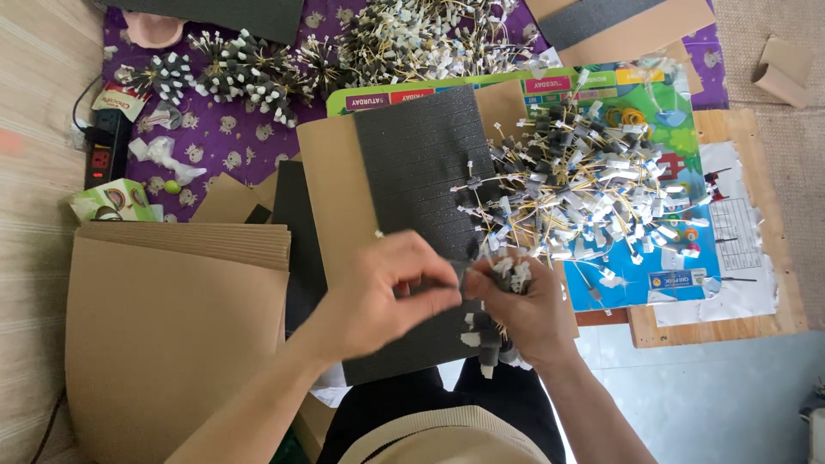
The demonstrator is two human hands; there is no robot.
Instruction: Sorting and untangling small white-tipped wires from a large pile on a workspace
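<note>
Fingertips (443,279) of the left hand (387,296) pinch a small dark strip just left of the bundle of tagged sticks (507,283) clenched in the right hand (524,314) (strip's long axis unclear), over the black foam sheet (412,163).

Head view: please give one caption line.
Both hands, left and right, hold a small bundle over a black foam sheet.

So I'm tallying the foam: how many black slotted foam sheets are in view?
3: one black slotted foam sheet under the hands, one at top left, one on cardboard at top right. Others may be hidden.
</note>
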